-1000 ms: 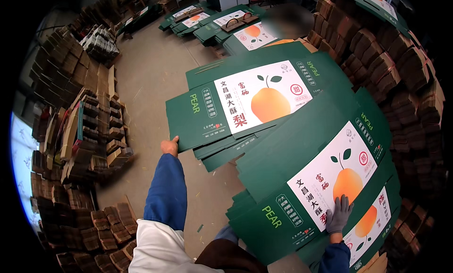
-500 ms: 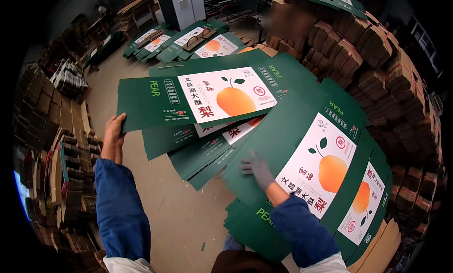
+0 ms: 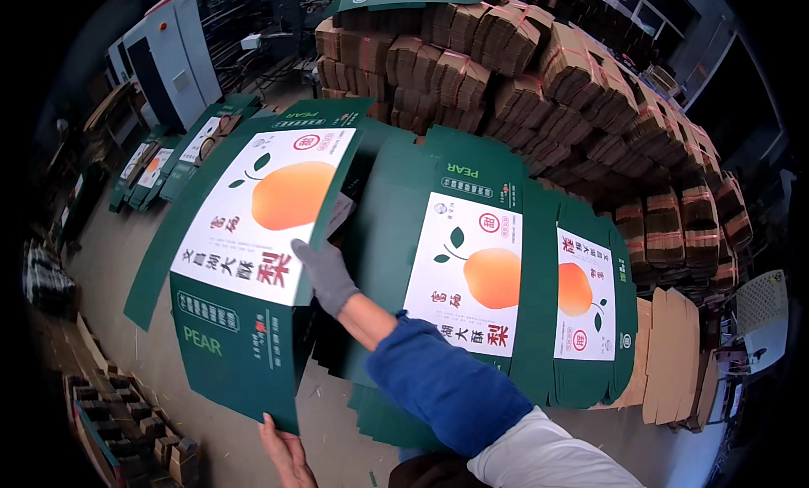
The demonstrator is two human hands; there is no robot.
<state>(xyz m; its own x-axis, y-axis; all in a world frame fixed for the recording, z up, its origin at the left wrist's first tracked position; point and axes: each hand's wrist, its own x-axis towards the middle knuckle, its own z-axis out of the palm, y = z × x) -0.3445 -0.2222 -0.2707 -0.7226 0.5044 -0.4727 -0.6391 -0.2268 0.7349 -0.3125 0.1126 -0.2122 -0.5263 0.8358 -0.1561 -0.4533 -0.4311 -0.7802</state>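
Note:
A flat green carton sheet (image 3: pixel 227 227), with a white panel and a printed yellow-orange pear, is held up at a tilt on the left. My bare left hand (image 3: pixel 286 456) grips its near lower corner, thumb on the printed face. On the sheet's right edge, my grey-gloved right hand (image 3: pixel 327 277) is closed, its fingertips over the white panel. Under and beside my right forearm lies a stack of similar carton sheets (image 3: pixel 388 185), whose top one shows two printed panels. The raised sheet covers part of what is behind it.
Bundled brown cardboard (image 3: pixel 506 109) is piled high behind the stack. More green cartons (image 3: pixel 202 138) lie at the far left, near a grey machine cabinet (image 3: pixel 173 58). Brown cardboard sheets (image 3: pixel 670 353) stand at the right. Scraps lie on the floor (image 3: pixel 341 412).
My view has swung to the right. The sheet in my left hand has turned steeper, and my right hand has gone from the stack to that sheet's edge.

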